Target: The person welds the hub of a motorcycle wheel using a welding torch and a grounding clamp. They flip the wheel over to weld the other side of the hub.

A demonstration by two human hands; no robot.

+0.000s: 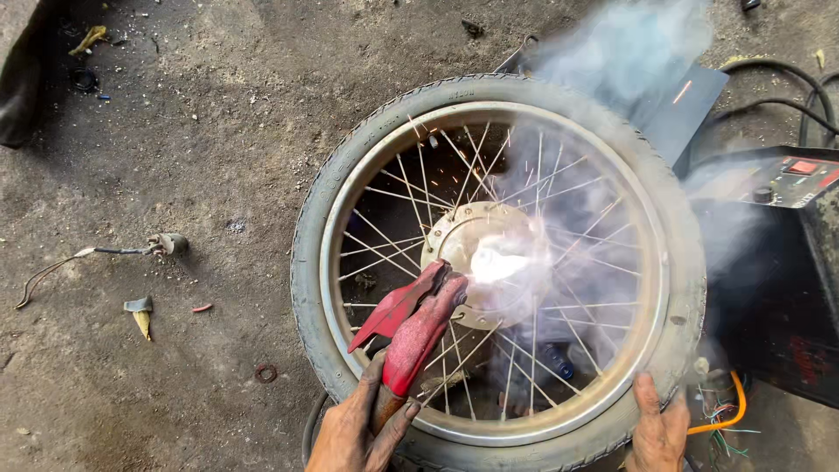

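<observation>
- Left hand (358,428) is down at the bottom edge of view, fingers clenched round the handle of a red, clamp-style welding electrode holder (411,322). Firm grip, nothing loose about it.
- The holder runs up and to the right from that hand, its long axis slanting toward the middle of the wheel, with the jaw end right at the hub.
- At its tip there's a white-hot arc (496,264) burning against the round, dull-metal hub (476,253). Sparks are flying out across the spokes, too bright to make out the rod itself.
- Right hand (657,430) sits at the lower right, fingers laid over the black rubber tyre (350,166) and pressing on it. It's gripping the tyre's edge, as far as I can see; the palm is cut off by the frame.
- So the hub lies up and away from both hands, and the left one is plainly the nearer, linked to it by the holder. The right is well apart, out on the rim.
- The spoked wheel lies flat on the ground, thin wire spokes (393,236) fanning from hub to a shiny steel rim (332,262).
- Grey-white smoke (629,44) is billowing up and right, hazing half the wheel.
- To the right, touching or just beside the tyre, a black box-shaped welding machine (786,262) with a red panel on top, black cables (786,87) looping behind it, an orange wire (734,411) below.
- Out left on the dirty concrete floor (175,131): a short wire with a socket end (131,251), a small rusty ring (266,373), scraps.
</observation>
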